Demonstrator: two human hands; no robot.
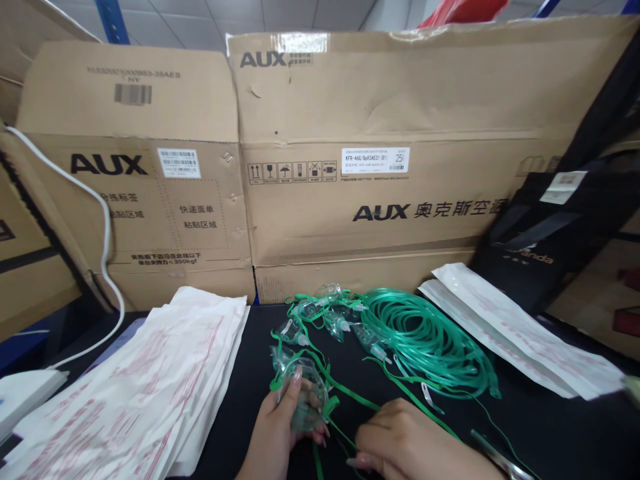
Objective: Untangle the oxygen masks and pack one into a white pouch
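My left hand (280, 417) is closed around a clear plastic oxygen mask (311, 403), thumb on top and fingertips curling round the lower side. A green elastic strap (353, 395) trails from the masks towards my right. My right hand (407, 437) is closed, its fingers pinching a thin green strap that runs to the held mask; the pinch point is partly hidden. Behind my hands lie several more clear masks (336, 324) with green straps, bunched together. To their right sits a coil of green tubing (415, 320) on the black table (235, 407).
White paper pouches with red print (150, 380) are stacked at left, and more white pouches (525, 337) lie at right. A metal tool (500, 457), perhaps scissors, is at lower right. Cardboard boxes (310, 233), a white cable (107, 233) and a black bag (520, 240) bound the table.
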